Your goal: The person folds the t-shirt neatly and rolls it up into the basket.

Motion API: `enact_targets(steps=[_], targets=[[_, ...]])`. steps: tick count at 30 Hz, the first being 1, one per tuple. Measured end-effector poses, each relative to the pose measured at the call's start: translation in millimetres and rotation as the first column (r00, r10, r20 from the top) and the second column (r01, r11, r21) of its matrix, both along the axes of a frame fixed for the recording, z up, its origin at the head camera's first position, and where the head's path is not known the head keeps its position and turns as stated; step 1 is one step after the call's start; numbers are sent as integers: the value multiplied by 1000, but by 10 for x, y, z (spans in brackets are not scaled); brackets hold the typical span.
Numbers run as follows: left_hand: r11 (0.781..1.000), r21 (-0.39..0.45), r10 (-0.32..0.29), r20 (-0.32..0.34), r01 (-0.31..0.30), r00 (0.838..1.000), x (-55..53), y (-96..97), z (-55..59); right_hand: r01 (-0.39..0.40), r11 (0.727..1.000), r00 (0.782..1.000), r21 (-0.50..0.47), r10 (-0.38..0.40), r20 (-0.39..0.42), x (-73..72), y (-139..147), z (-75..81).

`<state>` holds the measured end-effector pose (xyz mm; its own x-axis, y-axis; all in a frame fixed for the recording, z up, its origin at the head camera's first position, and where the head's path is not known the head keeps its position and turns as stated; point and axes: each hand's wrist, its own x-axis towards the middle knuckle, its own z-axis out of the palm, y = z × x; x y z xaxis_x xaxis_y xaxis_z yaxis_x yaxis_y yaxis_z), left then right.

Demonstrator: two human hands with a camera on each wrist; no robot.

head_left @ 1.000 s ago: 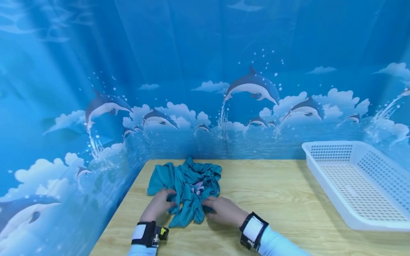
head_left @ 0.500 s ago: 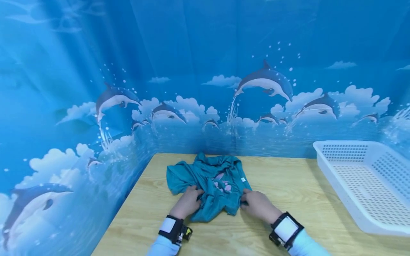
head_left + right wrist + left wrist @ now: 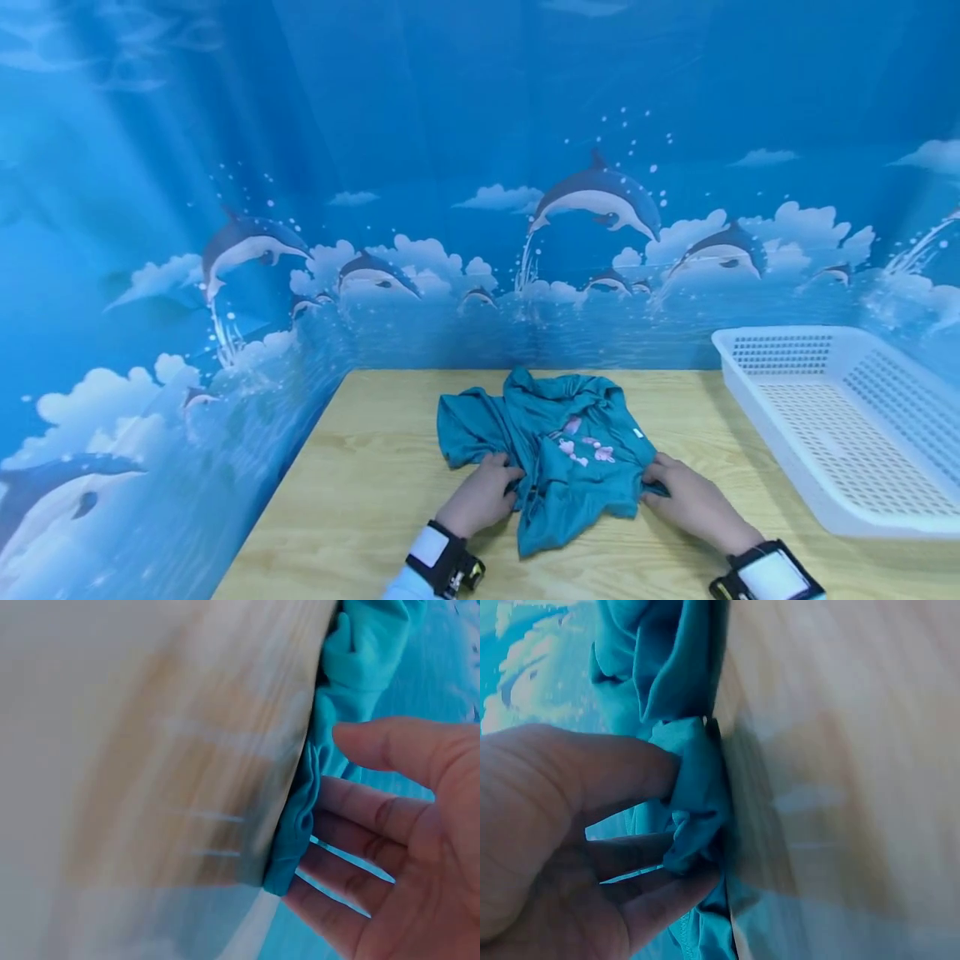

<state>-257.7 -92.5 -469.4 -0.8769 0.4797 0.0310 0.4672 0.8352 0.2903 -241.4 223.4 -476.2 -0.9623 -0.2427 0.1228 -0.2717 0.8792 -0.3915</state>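
A crumpled teal shirt (image 3: pixel 555 467) with a pink print and a small white tag lies on the wooden table. My left hand (image 3: pixel 483 496) holds a bunched fold at its near left side; in the left wrist view, thumb and fingers of the hand (image 3: pixel 577 832) lie on either side of the gathered fabric (image 3: pixel 697 787). At the right edge of the shirt, my right hand (image 3: pixel 693 504) holds a corner. In the right wrist view the thumb of the hand (image 3: pixel 405 832) overlaps the cloth (image 3: pixel 300 810), and the fingertips meet its folded edge.
To the right on the table (image 3: pixel 360 483) stands a white perforated plastic basket (image 3: pixel 783 467). Behind the table's far edge hangs a blue backdrop (image 3: pixel 450 208) printed with dolphins and clouds, which also runs along the left side.
Both hands have moved right with the shirt, which now lies nearer the basket. The shirt has spread out from a tighter bundle, showing more of its pink print and the white tag.
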Motion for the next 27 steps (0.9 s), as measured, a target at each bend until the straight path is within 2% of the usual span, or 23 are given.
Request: enact_targets(steps=[4, 7, 10, 15, 18, 22, 25, 27], targets=[[999, 8, -38, 11, 38, 999, 86, 83, 1, 3, 1000, 1000, 2, -3, 2, 52, 249, -2], [998, 34, -46, 41, 45, 998, 128, 115, 14, 27, 999, 1000, 28, -27, 7, 75, 387, 12], [998, 53, -20, 60, 17, 998, 147, 121, 39, 54, 996, 998, 64, -55, 14, 121, 422, 39], [998, 35, 41, 57, -43, 997, 174, 119, 81, 19, 999, 999, 51, -17, -38, 293, 253, 92], [999, -53, 11, 28, -10, 1000, 217, 146, 75, -50, 998, 996, 44, 53, -69, 381, 114, 115], [981, -180, -90, -76, 75, 993, 252, 192, 33, -127, 989, 991, 78, 130, -34, 422, 13, 111], [980, -173, -130, -156, 103, 979, 228, 187, 30, -133, 986, 991, 103, 135, -8, 424, 19, 92], [989, -102, -117, -140, 103, 983, 200, 142, 65, -137, 985, 990, 110, 138, -4, 419, 52, 83]])
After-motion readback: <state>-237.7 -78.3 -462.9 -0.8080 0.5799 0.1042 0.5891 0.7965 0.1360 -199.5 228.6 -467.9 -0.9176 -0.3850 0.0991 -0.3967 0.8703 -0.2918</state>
